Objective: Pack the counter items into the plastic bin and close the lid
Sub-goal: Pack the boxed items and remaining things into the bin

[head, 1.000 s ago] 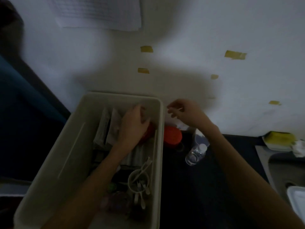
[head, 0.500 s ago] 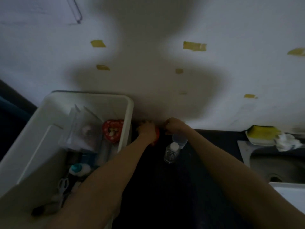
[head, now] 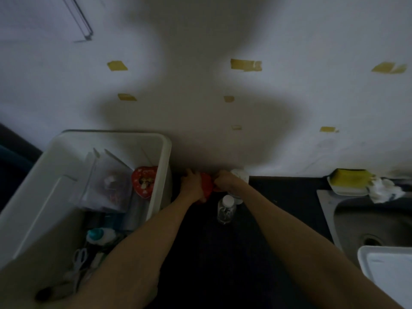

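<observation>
Where hands point(head: 208, 185) meet, unreadable red-lidded jar point(head: 206, 186).

The white plastic bin point(head: 166, 152) stood open on the left of the dark counter point(head: 278, 197), with no lid on it. Inside lay a red heart-shaped tin point(head: 143, 182), clear bags point(head: 107, 184), scissors point(head: 79, 259) and more small things. A red-lidded jar point(head: 206, 186) stood just beside the bin, near a small clear bottle point(head: 226, 210).
</observation>
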Motion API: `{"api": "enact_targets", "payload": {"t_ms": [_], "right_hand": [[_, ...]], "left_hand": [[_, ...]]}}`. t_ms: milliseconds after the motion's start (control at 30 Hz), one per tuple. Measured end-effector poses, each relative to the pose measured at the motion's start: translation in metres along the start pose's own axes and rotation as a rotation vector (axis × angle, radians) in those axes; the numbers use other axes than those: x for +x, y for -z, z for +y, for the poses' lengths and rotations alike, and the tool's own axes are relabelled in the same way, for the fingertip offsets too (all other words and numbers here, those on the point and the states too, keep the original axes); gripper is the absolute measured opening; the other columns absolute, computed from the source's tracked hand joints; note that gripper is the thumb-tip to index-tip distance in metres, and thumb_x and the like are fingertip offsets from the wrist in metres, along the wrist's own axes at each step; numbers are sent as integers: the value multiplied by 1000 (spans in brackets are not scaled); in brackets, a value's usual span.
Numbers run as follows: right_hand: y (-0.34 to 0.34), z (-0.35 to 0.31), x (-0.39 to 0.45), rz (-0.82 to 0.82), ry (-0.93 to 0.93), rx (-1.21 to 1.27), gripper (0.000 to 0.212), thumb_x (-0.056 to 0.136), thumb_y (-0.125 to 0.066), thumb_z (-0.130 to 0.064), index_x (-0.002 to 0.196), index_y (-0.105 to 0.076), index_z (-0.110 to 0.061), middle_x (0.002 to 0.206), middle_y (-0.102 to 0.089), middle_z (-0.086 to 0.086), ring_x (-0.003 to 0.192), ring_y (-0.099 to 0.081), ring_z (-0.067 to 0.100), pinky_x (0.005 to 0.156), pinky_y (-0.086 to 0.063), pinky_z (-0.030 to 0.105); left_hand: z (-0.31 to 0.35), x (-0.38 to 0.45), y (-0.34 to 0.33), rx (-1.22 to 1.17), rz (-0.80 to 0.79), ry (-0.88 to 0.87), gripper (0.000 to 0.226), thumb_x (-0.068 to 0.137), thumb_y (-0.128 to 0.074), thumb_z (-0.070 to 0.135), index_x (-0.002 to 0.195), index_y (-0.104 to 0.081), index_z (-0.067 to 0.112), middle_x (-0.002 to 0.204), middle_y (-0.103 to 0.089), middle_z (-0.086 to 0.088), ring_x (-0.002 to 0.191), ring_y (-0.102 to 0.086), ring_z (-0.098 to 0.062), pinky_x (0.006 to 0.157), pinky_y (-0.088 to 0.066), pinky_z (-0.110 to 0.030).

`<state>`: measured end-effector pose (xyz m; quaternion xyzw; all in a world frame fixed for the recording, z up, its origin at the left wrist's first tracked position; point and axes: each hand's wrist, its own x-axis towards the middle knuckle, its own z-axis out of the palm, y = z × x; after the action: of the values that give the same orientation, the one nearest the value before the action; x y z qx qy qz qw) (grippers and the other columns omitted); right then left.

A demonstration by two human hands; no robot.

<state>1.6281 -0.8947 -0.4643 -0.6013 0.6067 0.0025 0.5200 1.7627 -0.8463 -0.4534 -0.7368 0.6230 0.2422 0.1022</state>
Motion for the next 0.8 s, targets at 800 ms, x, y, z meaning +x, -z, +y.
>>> {"api": "enact_targets", "payload": {"t_ms": [800], "right_hand": [[5, -206, -183, 245, 442, -158, 30, 93, -65, -30, 109, -69, -6, 96, -75, 9, 85, -72, 15, 87, -58, 34]], "left_hand": [[-127, -135, 192, -221, 380, -305, 117, 49, -92, 47, 146, -33, 17, 137, -44, -7, 123, -49, -26, 100, -45, -38]]}}
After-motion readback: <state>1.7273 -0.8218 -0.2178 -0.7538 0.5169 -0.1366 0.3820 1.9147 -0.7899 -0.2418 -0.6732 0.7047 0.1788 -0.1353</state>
